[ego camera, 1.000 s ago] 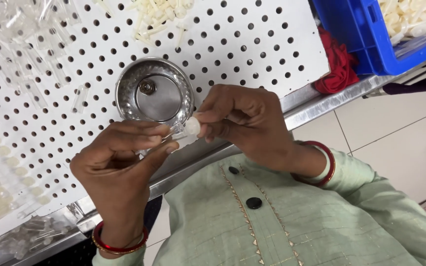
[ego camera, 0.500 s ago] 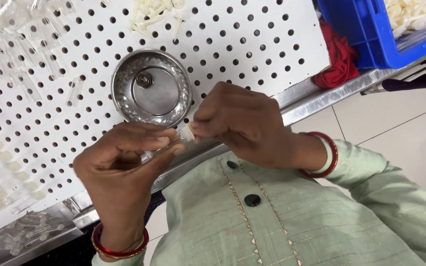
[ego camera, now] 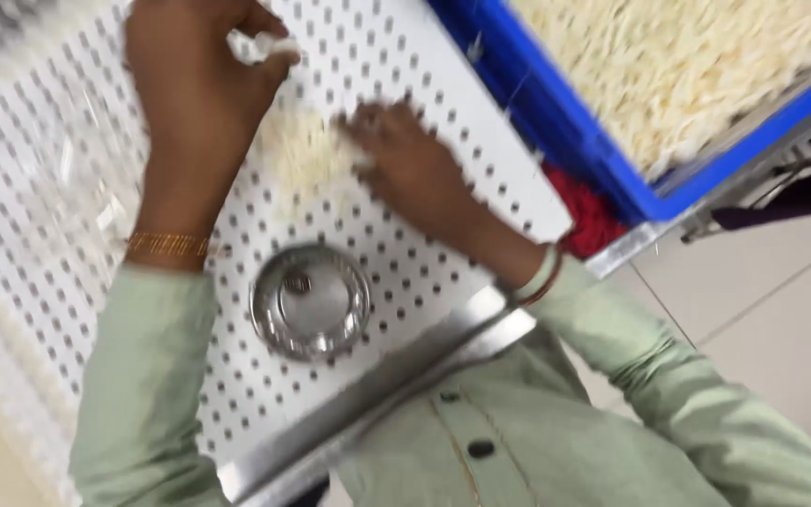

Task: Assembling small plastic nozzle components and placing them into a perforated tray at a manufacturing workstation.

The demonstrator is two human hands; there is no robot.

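Observation:
My left hand is stretched out over the white perforated table, its fingertips pinched on a small white piece. My right hand reaches to a loose heap of small white flower buds and its fingertips touch the heap's right side. Motion blur hides whether those fingers hold anything. A round steel bowl sits on the table nearer to me, between my two forearms, with a small dark thing inside.
A blue crate full of pale white buds stands at the far right. A red cloth lies bunched beside it. The table's metal edge runs just in front of my green shirt. Tiled floor lies to the right.
Both hands were close to my chest, working a small white piece together. They have parted and reached out over the table, left hand far left, right hand onto the bud heap. The view has shifted.

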